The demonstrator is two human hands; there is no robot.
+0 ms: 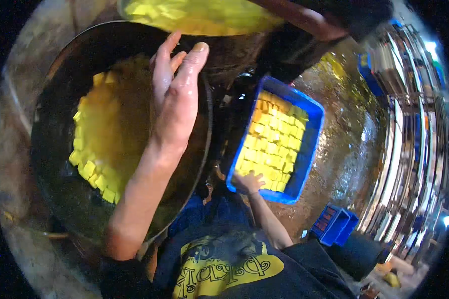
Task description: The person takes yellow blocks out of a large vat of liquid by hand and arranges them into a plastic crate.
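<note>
My left hand (177,89) is raised over the right part of a large dark round pan (55,189), its thumb and fingers apart and nothing in them. Yellow blocks (90,167) lie in the pan along the left side of a murky yellow-brown liquid. Down at the near left corner of a blue crate (312,144), my right hand (249,182) has its fingers spread against the yellow blocks (272,144) packed inside. I see no block gripped in it. Above my left fingertips is a round container (204,31) full of blurred yellow pieces.
Another person's arm (309,17) reaches in at the top, beside the round container. Wet brown floor (346,144) lies right of the crate. Small blue baskets (334,224) stand at lower right. Stacked boards or trays (404,149) line the right side.
</note>
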